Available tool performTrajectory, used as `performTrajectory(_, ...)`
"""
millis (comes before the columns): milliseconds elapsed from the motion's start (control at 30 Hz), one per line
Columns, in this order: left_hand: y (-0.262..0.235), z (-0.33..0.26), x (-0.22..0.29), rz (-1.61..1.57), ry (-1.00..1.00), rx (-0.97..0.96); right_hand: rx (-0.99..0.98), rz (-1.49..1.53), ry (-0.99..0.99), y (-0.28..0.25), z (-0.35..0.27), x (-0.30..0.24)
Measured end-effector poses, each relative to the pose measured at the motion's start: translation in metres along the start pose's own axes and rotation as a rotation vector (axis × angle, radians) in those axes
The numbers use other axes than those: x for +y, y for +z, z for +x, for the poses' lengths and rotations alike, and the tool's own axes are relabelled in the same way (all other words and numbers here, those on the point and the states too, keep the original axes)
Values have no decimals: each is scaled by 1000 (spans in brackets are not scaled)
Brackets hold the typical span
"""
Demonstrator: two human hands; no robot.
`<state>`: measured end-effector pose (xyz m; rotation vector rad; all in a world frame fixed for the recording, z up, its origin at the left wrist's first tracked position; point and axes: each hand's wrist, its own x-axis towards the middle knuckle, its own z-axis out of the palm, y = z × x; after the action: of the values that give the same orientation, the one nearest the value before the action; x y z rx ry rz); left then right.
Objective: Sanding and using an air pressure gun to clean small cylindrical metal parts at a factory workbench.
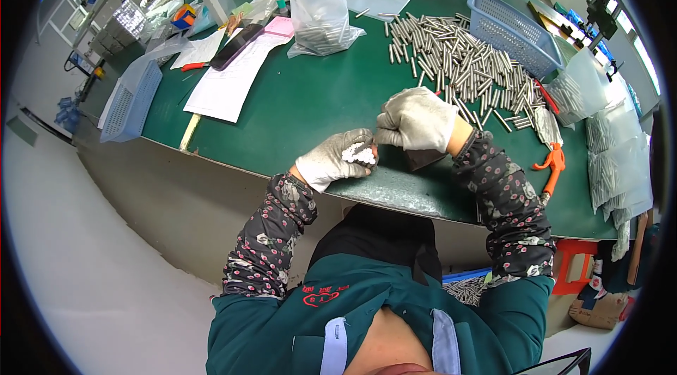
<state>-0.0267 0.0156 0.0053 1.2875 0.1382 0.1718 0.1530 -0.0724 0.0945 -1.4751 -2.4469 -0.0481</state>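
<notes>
Head view: small white pieces are cupped in the left hand; the right hand is curled, any grasp hidden; beyond it, silvery metal pins are heaped beside a blue basket.

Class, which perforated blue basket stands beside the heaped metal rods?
The right-hand basket, bordering the rod heap; the left-hand basket stands left of the papers.

White-gloved hands, black floral sleeves, green shirt

Red lettering and heart-like emblem on green shirt
</notes>
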Motion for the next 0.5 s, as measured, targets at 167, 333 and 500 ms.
performTrajectory(167,2,1,1,23,50,-24,46,-41,185,-5,-11,23)
performTrajectory(333,-1,-1,1,20,30,-48,-52,27,36,3,4,-1)
performTrajectory(500,3,1,4,17,17,-12,37,-68,165,-1,-14,21)
